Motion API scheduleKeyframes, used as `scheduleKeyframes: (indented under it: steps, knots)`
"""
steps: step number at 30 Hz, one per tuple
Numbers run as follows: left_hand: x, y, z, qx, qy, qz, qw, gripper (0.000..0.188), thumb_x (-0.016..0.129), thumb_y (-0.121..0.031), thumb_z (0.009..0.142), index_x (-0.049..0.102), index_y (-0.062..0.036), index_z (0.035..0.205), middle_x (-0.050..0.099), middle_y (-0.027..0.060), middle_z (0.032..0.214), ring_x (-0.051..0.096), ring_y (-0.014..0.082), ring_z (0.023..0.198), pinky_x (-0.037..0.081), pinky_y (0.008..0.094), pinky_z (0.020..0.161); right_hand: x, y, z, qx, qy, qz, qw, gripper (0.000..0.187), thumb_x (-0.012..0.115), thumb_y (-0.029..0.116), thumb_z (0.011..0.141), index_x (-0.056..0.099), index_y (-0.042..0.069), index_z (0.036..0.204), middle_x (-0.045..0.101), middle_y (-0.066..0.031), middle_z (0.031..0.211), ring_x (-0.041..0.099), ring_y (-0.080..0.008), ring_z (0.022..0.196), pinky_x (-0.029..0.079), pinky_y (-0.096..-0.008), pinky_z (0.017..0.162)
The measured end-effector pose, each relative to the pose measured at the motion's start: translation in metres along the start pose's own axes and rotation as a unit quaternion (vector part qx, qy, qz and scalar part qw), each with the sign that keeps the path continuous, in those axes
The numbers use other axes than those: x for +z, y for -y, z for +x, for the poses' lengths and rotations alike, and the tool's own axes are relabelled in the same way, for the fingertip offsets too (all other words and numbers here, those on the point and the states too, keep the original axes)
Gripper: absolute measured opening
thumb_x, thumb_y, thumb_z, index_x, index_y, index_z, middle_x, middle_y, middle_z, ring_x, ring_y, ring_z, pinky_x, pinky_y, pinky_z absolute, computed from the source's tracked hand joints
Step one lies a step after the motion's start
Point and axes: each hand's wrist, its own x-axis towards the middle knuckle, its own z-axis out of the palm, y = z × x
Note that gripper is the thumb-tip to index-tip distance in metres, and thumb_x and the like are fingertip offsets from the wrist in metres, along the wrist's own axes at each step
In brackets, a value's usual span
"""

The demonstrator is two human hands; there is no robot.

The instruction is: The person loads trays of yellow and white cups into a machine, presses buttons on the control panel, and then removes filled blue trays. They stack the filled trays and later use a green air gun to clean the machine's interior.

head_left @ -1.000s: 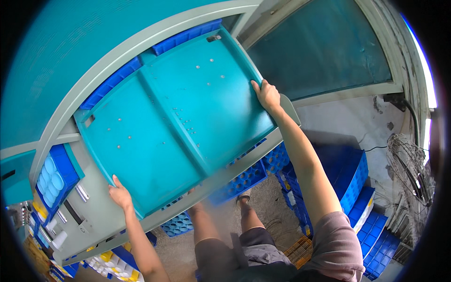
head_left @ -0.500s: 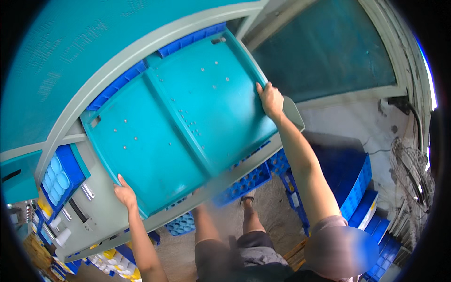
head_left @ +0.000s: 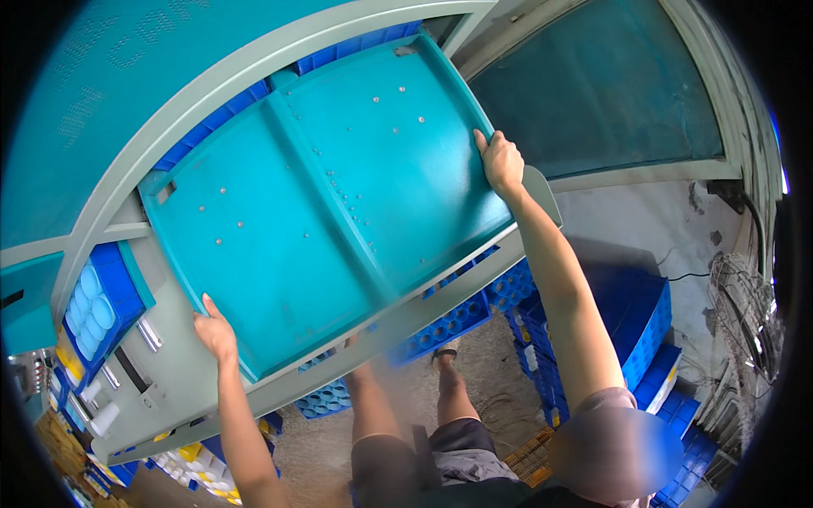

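Observation:
A large teal tray-like panel [head_left: 246, 279] with raised edges and a rib down its middle lies slanted in front of me, over a pale grey bench frame. Small round studs or holes dot its surface; I cannot make out which. My left hand [head_left: 217, 333] grips its near left edge, thumb on top and fingers out of sight beneath. On the right edge, my right hand [head_left: 501, 162] is closed in the same way, thumb over the rim. Blue crates [head_left: 360, 46] show just past the panel's far edge.
Left on the grey bench [head_left: 182, 372] is a blue box with light blue cups [head_left: 89, 313], beside metal cylinders. A teal sheet [head_left: 110, 110] slopes above. Blue crates [head_left: 644, 322] are stacked at right, near a wire bundle [head_left: 737, 313]. Under the bench sit more blue crates [head_left: 453, 326].
The panel and both hands have shifted slightly upward in the picture, the right hand also rightward and the left hand a little leftward. Both hands keep their hold.

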Motion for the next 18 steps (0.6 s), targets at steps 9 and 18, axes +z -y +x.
scheduleKeyframes:
  steps: [9, 18]
  knots:
    - [0.033, 0.021, 0.065, -0.025, 0.011, 0.035, 0.999, 0.069, 0.048, -0.051, 0.099, 0.060, 0.0144, 0.081, 0.063, 0.0340, 0.079, 0.063, 0.0494, 0.077, 0.047, 0.0547, 0.072, 0.006, 0.029, 0.036, -0.008, -0.006, 0.037, 0.999, 0.057, 0.050, 0.055, 0.095, 0.064, 0.000, 0.095, 0.070, -0.0221, 0.088, 0.069, -0.0393, 0.085, 0.056, -0.0471, 0.073]
    - [0.034, 0.037, 0.069, -0.040, 0.066, 0.026, 0.997, 0.063, 0.049, -0.046, 0.099, 0.059, 0.0158, 0.103, 0.065, 0.0339, 0.097, 0.062, 0.0498, 0.092, 0.049, 0.0526, 0.083, 0.002, 0.019, 0.026, -0.039, -0.002, 0.070, 0.997, 0.060, 0.049, 0.057, 0.095, 0.064, -0.001, 0.102, 0.069, -0.0237, 0.091, 0.069, -0.0402, 0.087, 0.056, -0.0488, 0.073]
